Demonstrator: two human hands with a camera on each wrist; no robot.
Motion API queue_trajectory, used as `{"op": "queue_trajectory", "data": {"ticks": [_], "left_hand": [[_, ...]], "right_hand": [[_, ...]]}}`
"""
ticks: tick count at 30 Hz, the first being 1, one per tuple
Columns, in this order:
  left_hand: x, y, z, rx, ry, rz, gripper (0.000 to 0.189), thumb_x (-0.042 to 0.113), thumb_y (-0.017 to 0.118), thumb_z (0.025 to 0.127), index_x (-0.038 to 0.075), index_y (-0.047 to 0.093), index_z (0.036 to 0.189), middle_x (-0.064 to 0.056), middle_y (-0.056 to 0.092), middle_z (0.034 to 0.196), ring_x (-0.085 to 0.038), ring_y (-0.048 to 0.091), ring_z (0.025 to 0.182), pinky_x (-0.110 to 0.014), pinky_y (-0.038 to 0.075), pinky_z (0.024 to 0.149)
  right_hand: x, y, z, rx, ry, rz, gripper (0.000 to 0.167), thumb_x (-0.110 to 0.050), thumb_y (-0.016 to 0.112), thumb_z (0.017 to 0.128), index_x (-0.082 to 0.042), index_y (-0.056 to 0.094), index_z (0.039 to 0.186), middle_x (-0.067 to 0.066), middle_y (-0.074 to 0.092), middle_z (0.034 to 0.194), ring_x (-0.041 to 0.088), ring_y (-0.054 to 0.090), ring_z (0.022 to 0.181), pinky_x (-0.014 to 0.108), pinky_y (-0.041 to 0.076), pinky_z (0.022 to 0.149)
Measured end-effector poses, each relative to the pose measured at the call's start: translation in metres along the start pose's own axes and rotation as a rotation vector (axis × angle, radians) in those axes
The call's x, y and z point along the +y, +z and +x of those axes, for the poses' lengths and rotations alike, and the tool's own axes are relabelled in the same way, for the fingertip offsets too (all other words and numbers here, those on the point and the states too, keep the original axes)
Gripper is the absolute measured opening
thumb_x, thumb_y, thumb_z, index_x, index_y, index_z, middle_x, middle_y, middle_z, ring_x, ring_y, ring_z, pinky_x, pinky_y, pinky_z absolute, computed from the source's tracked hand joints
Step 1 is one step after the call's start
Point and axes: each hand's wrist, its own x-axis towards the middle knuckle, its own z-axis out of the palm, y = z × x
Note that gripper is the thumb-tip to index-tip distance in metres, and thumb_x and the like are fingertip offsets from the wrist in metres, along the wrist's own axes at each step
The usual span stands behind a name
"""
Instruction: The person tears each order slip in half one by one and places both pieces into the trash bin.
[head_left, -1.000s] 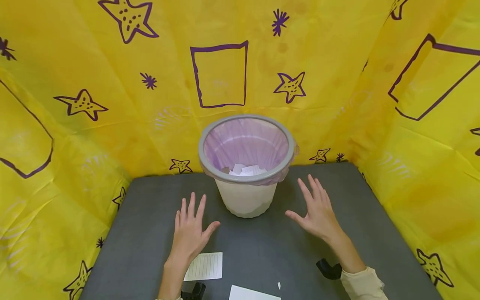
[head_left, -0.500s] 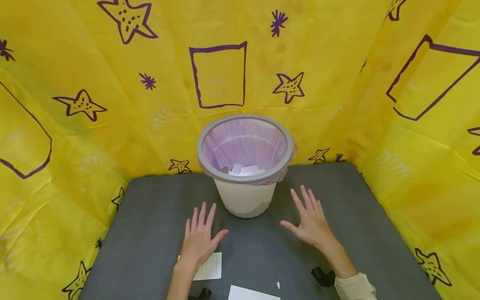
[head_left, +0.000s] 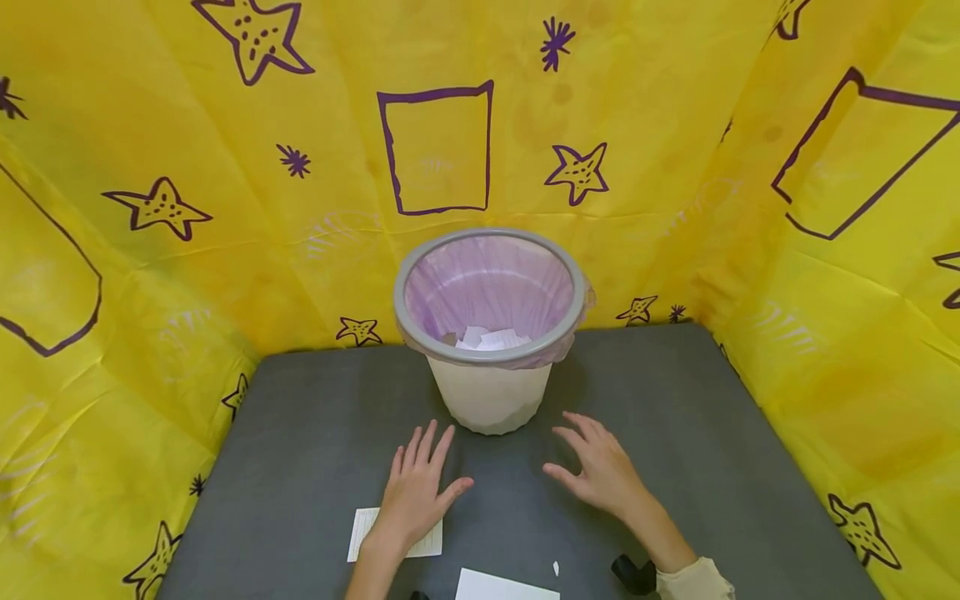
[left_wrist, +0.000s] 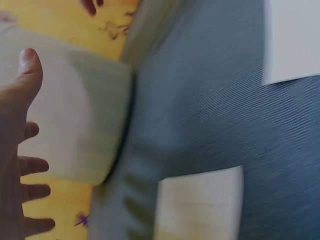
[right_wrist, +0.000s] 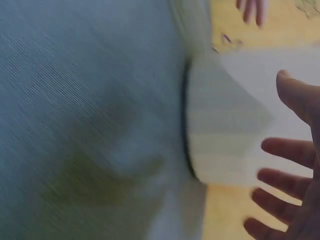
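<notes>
My left hand (head_left: 414, 496) hovers in front of the bin with fingers spread, overlapping a small lined paper (head_left: 362, 533) in the head view. To the right, my right hand (head_left: 600, 471) hangs over the table with its fingers a little bent and nothing in them. Between and beyond the hands stands a whitish waste bin (head_left: 491, 396) with a grey rim and a purple liner bag (head_left: 491, 279). White paper scraps (head_left: 491, 339) lie inside it. A blank white sheet (head_left: 506, 587) shows at the bottom edge, also seen in the left wrist view.
The dark grey table (head_left: 300, 442) is enclosed by yellow cloth walls (head_left: 330, 167) printed with purple stars. Close to the white sheet lies a tiny white scrap (head_left: 556, 568). A black wrist mount (head_left: 633, 575) sits by the right forearm.
Both hands have drawn back toward the person and closer together. The right fingers have bent slightly. The bin and papers have stayed in place.
</notes>
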Motion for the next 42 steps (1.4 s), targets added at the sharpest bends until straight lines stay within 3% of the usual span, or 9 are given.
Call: {"op": "queue_trajectory", "data": {"ticks": [3,6,10,17,21,28,36,38,42], "left_hand": [[0.008,0.012,-0.006,-0.05,0.09,-0.015,0.075,0.062,0.058,0.085,0.017,0.045,0.144,-0.01,0.05,0.144,-0.031,0.049,0.131,-0.054,0.04,0.105],[0.014,0.024,-0.013,-0.096,0.213,-0.02,0.069,0.064,0.061,0.081,0.016,0.058,0.13,0.0,0.061,0.121,-0.019,0.058,0.109,-0.041,0.048,0.093],[0.02,0.035,-0.025,-0.128,0.367,-0.016,0.069,0.071,0.065,0.069,0.019,0.064,0.113,0.009,0.058,0.1,-0.007,0.053,0.086,-0.024,0.045,0.073],[0.025,0.048,-0.039,-0.068,0.502,0.07,0.077,0.074,0.075,0.042,0.023,0.058,0.096,0.009,0.045,0.093,-0.003,0.037,0.078,-0.014,0.027,0.062],[0.028,0.053,-0.043,-0.049,0.506,0.057,0.065,0.066,0.075,0.045,0.022,0.054,0.088,0.009,0.043,0.092,-0.003,0.034,0.077,-0.013,0.024,0.063],[0.032,0.055,-0.045,-0.073,0.471,-0.031,0.038,0.052,0.074,0.058,0.024,0.054,0.074,0.011,0.041,0.089,-0.001,0.03,0.076,-0.011,0.019,0.063],[0.036,0.063,-0.046,-0.055,0.424,-0.126,0.032,0.037,0.077,0.067,0.019,0.053,0.08,0.008,0.041,0.09,-0.002,0.033,0.077,-0.009,0.03,0.062],[0.037,0.062,-0.045,-0.082,0.4,-0.172,0.031,0.033,0.077,0.07,0.017,0.054,0.085,0.008,0.041,0.091,-0.003,0.036,0.078,-0.01,0.034,0.063],[0.04,0.054,-0.047,-0.219,0.332,-0.237,0.037,0.032,0.08,0.071,0.016,0.056,0.095,0.008,0.038,0.093,-0.003,0.039,0.08,-0.013,0.039,0.066]], "right_hand": [[-0.015,0.015,-0.013,-0.076,-0.039,-0.005,0.05,-0.053,0.075,0.076,-0.014,0.068,0.106,0.002,0.064,0.106,0.019,0.06,0.094,0.035,0.052,0.076],[-0.03,0.027,-0.027,-0.207,-0.066,0.002,0.05,-0.062,0.071,0.075,-0.017,0.065,0.096,-0.007,0.055,0.089,0.009,0.049,0.076,0.025,0.046,0.064],[-0.049,0.042,-0.047,-0.313,-0.125,0.008,0.059,-0.074,0.066,0.07,-0.019,0.06,0.092,-0.01,0.048,0.083,0.005,0.042,0.069,0.019,0.04,0.057],[-0.071,0.058,-0.068,-0.261,-0.269,-0.09,0.069,-0.078,0.07,0.056,-0.02,0.052,0.088,-0.01,0.042,0.077,0.003,0.035,0.065,0.012,0.023,0.051],[-0.073,0.059,-0.069,-0.265,-0.287,-0.111,0.063,-0.071,0.072,0.055,-0.02,0.051,0.086,-0.01,0.041,0.077,0.003,0.035,0.066,0.012,0.023,0.052],[-0.072,0.057,-0.066,-0.352,-0.268,-0.071,0.045,-0.059,0.072,0.067,-0.021,0.052,0.081,-0.011,0.04,0.078,0.002,0.035,0.069,0.011,0.029,0.059],[-0.071,0.058,-0.065,-0.343,-0.234,-0.064,0.033,-0.046,0.076,0.073,-0.022,0.053,0.074,-0.011,0.041,0.077,0.003,0.037,0.071,0.011,0.03,0.057],[-0.071,0.058,-0.064,-0.338,-0.226,-0.057,0.032,-0.043,0.077,0.072,-0.022,0.053,0.073,-0.011,0.041,0.076,0.003,0.038,0.07,0.011,0.03,0.056],[-0.071,0.058,-0.064,-0.348,-0.223,-0.041,0.03,-0.041,0.077,0.073,-0.023,0.053,0.072,-0.012,0.041,0.075,0.003,0.038,0.07,0.011,0.031,0.056]]}}
